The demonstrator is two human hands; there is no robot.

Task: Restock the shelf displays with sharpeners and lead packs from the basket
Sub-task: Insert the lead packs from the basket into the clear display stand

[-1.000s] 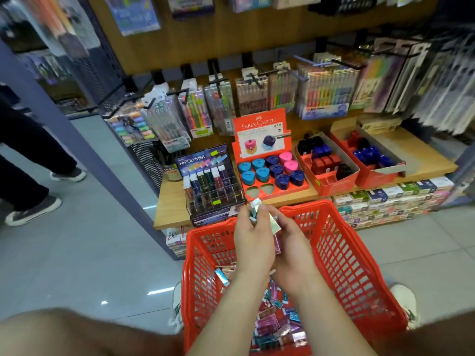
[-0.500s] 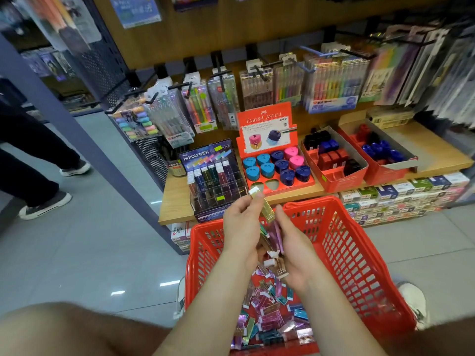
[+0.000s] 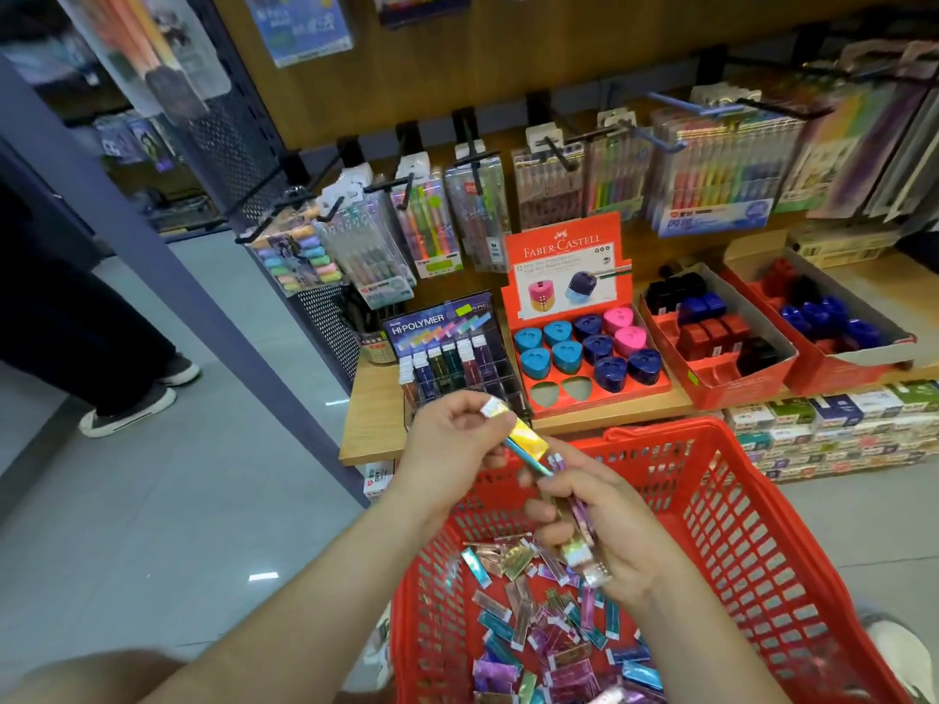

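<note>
Both hands hold lead packs over the red basket.
The left hand pinches a yellow lead pack between thumb and curled fingers. The right hand curls its fingers round a purple bundle of packs. The loose packs lie in the basket. On the shelf just beyond stand the lead display and the sharpener display.

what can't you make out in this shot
Head view:
- Count of shiny lead packs in the right hand: its fingers cover them.
- Front slots of the clear Hi-Polymer lead display: behind the left hand and its yellow lead pack.
- Near end of the red plastic basket: cut by bottom edge.
</note>
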